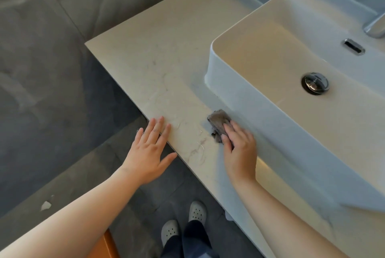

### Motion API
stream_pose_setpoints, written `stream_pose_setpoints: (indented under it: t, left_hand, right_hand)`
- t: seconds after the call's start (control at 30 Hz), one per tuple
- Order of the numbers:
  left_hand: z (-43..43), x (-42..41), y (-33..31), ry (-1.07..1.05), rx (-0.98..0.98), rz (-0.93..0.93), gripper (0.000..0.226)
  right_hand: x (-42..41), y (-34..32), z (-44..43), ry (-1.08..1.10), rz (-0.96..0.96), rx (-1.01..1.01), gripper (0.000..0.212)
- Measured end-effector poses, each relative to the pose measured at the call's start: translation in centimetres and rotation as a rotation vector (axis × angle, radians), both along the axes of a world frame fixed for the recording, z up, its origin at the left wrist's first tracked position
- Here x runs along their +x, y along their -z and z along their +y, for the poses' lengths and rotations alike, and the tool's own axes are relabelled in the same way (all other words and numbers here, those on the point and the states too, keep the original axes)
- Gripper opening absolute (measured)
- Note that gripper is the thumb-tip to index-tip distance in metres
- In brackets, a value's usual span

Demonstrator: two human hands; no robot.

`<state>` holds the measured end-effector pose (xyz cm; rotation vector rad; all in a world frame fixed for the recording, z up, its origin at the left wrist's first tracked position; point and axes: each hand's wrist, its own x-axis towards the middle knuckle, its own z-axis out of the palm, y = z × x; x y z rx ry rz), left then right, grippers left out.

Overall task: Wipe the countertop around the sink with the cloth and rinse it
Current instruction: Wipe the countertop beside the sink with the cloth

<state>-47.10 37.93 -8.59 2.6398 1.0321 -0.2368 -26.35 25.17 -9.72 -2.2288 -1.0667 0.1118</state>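
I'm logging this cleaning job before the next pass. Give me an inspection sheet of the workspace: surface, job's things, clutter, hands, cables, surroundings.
Surface: beige stone countertop, with thin hair-like strands near its front edge.
Job's things: grey cloth on the countertop beside the outer wall of the white sink; drain stopper in the basin; faucet only partly in view.
Clutter: nothing seen besides the strands.
Hands: right hand presses on the cloth; left hand lies flat, fingers on the countertop's front edge.
Cables: nothing seen.
Surroundings: grey tiled floor with a white scrap; pale shoes below the counter.
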Motion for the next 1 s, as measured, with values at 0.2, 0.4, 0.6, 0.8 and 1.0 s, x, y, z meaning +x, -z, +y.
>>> stream_pose_setpoints:
  t: [0.2, 0.4, 0.6, 0.8, 1.0]
  left_hand:
    - [0.1, 0.3, -0.7, -0.014, -0.034, 0.003, 0.084]
    - [1.5, -0.1, -2.2, 0.027, -0.017, -0.012, 0.077]
    - [2.7, 0.5, -2.6, -0.094, 0.013, -0.030, 0.063]
    - [4.3, 0.5, -2.1, -0.052, -0.005, -0.046, 0.067]
    - [6.3, -0.1, -2.2, -0.008, 0.006, -0.038, 0.073]
  right_hand:
    - [-2.9, -0.3, -1.0, -0.108, 0.003, 0.012, 0.029]
    - [-5.1, -0.7, -1.6, -0.191, 0.048, 0.004, 0.030]
    - [-6.1, -2.0, -2.4, -0.254, 0.279, -0.026, 0.035]
    - [-3.3, -5.1, -0.1, -0.034, 0.426, 0.141, 0.032]
    - [2.4, -3.0, 4.8, 0.054, 0.194, 0.029, 0.032]
